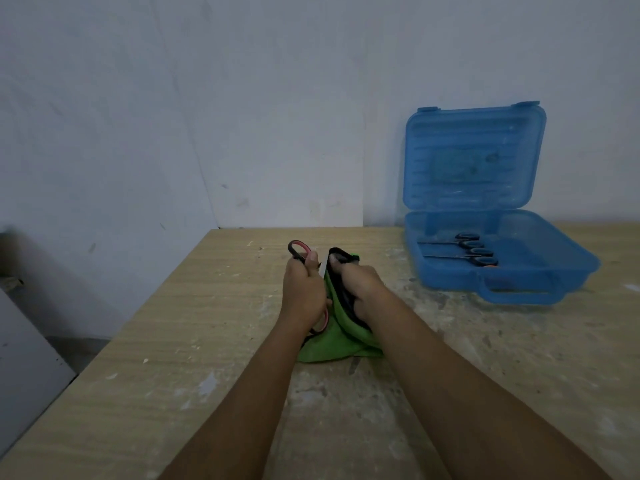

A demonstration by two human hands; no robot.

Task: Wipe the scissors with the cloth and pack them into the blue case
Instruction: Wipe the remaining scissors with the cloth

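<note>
Pale, scuffed wall (207,98) backs a worn wooden table (173,341) dusted with white flecks, and the work happens near its middle. The left hand (304,292) is clenched round the scissors (298,251) at the handle end, with one red-and-black loop poking out above the fist and another showing below it. That grip looks chosen to keep the fingers off the edge and to steady the tool. The right hand (360,289) grasps the green cloth (332,344), fingers curled and thumb pressed on top, so the fabric folds around the blade. Only a sliver of bright metal shows between the two fists. The rest of the cloth trails down onto the table beneath the wrists. To the right, well apart from the hands, the blue case (540,296) lies open with its lid (474,157) leaning back against the wall. That leaves the tray free for a one-handed drop. Two packed pairs (460,242) lie side by side in it, handles to the right, with room in front of them. The step in hand seems to be the wipe of a third pair, so the task looks past its midpoint.
</note>
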